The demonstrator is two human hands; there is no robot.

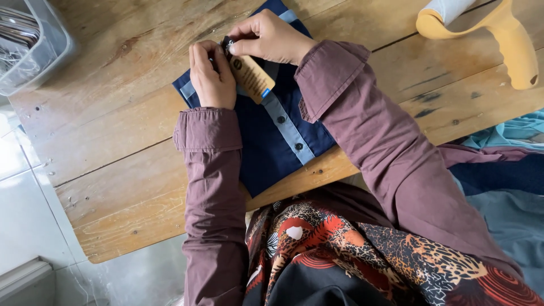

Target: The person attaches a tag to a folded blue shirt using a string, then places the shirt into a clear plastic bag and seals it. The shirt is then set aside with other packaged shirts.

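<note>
A folded navy shirt point(272, 141) with a light blue button placket lies on the wooden table point(113, 147). My left hand point(211, 76) rests on the shirt near its collar, fingers pinching at the top. My right hand point(271, 37) pinches the same spot from the other side, at the string end of a brown cardboard tag point(252, 76) that lies across the placket. Both arms wear maroon sleeves.
A clear plastic bin point(34, 48) with metal pieces stands at the table's far left corner. A yellow-handled tool point(504, 39) with a white roll lies at the far right. Blue fabric point(510, 170) is piled at the right. White floor tiles show at the left.
</note>
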